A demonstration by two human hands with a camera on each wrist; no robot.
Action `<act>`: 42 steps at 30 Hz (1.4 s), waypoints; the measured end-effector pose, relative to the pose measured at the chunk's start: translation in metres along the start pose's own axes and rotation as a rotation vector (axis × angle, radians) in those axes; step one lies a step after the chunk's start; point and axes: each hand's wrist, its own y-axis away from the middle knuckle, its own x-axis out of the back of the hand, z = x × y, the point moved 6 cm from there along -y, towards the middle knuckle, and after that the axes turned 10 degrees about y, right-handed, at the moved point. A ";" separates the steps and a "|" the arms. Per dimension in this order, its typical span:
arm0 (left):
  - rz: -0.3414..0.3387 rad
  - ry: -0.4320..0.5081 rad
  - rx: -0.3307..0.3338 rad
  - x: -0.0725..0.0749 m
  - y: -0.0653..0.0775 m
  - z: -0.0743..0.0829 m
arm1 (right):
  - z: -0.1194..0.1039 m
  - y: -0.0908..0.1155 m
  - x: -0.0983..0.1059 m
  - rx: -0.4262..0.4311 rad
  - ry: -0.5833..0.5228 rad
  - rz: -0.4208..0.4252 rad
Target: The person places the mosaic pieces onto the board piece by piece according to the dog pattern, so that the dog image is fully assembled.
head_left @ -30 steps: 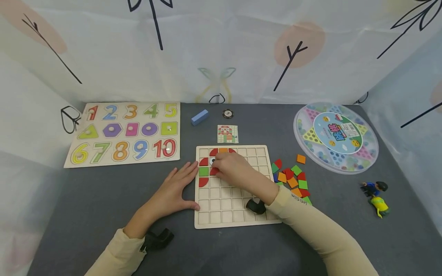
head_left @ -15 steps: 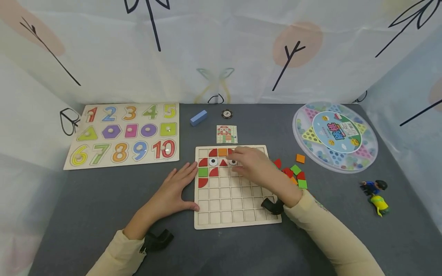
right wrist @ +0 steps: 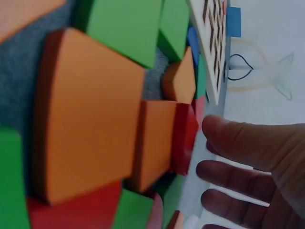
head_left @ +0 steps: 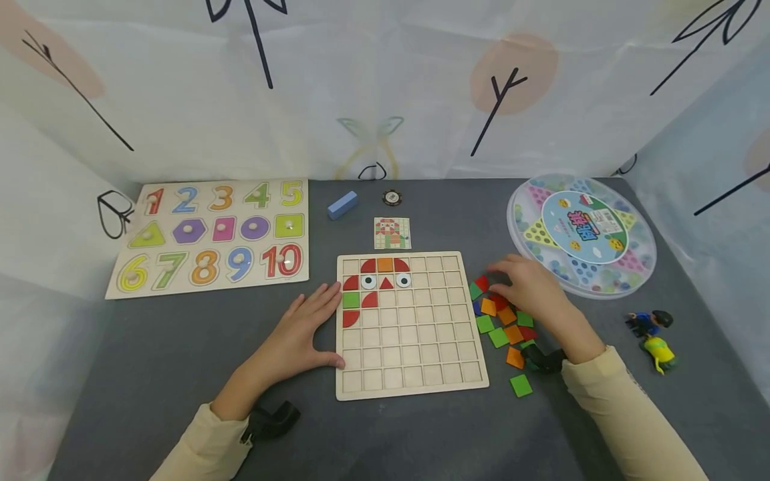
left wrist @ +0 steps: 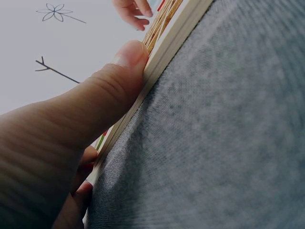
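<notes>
A wooden grid board (head_left: 415, 347) lies in the middle of the table in the head view. In its upper left cells sit red curved pieces, an orange square (head_left: 384, 265), a green square (head_left: 351, 300) and two eye tiles. My left hand (head_left: 303, 331) rests at the board's left edge, fingers spread; its thumb touches the rim (left wrist: 157, 71) in the left wrist view. My right hand (head_left: 535, 287) hovers over the pile of coloured pieces (head_left: 506, 316), fingers apart and nothing between them. Close by the right fingertips is a red piece (right wrist: 185, 138).
A small pattern card (head_left: 392, 233), a round chip (head_left: 392, 197) and a blue block (head_left: 343, 205) lie behind the board. A number puzzle (head_left: 207, 234) is at left. At right are a round game box (head_left: 583, 234) and toy figures (head_left: 656, 341).
My right hand has moved from the board right to the pile, leaving a red triangle and a second eye tile visible in the grid. The left hand stays at the board's edge.
</notes>
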 end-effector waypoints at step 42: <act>-0.004 0.003 0.005 -0.001 0.000 -0.001 | 0.002 -0.010 -0.013 -0.028 -0.018 -0.079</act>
